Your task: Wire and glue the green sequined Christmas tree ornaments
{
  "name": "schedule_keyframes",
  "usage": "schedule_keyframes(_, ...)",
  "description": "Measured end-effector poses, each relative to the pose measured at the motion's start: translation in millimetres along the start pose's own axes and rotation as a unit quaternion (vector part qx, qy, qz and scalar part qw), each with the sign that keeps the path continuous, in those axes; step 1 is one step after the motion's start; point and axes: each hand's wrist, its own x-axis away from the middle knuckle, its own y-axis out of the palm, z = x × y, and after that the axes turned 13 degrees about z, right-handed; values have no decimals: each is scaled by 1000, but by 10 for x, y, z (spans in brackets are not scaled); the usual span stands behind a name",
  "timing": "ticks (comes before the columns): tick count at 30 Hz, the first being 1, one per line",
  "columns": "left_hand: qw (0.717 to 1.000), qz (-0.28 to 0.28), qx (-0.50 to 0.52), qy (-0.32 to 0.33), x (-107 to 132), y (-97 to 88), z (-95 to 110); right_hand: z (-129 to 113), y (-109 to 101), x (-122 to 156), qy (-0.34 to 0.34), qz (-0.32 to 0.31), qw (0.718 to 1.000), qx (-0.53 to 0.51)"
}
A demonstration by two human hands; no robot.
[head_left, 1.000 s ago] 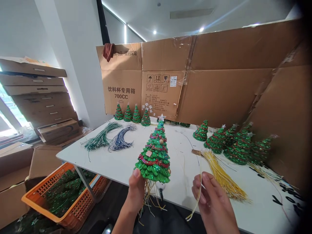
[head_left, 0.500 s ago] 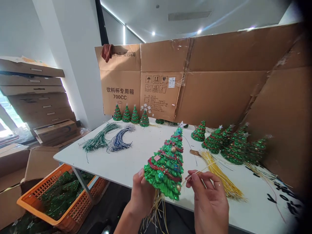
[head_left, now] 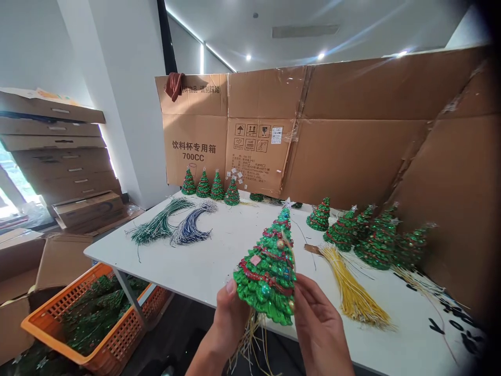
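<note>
The green tree (head_left: 270, 277) is up in front of me, over the near part of the white tabletop (head_left: 195, 266), its star (head_left: 287, 203) leaning right. My left hand (head_left: 229, 326) grips it at the base, with yellowish strands (head_left: 253, 331) hanging below. My right hand (head_left: 321, 324) has its fingers against the tree's right edge; whether they pinch anything, I cannot tell. A yellow bundle (head_left: 354, 292) lies to the right; beyond it, more trees (head_left: 378, 240) stand before cardboard (head_left: 360, 162).

glittery green tree (head_left: 268, 269), red-garlanded, star-topped, tipped rightward above the table's (head_left: 211, 261) near edge, yellow strands (head_left: 251, 339) beneath
</note>
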Motion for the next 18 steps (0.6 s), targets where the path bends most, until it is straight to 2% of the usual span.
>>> schedule_keyframes(8,999,-16,-36,-2,24,-40,-13,89,-182,-68,-27,-51,990,132)
schedule_keyframes(10,999,-10,-42,9,27,-71,-36,82,-187,-74,-27,-39,988,149)
schedule_keyframes(12,998,13,-58,26,36,-105,-57,45,-164,-58,-37,16,987,159)
schedule_keyframes(14,994,52,-82,43,47,-133,-62,-13,-139,-29,-65,103,980,159)
schedule_keyframes(16,990,76,-107,55,52,-138,-45,-72,-143,-6,-113,182,968,127)
schedule_keyframes(18,986,72,-133,73,45,-117,-5,-115,-188,3,-173,216,958,69)
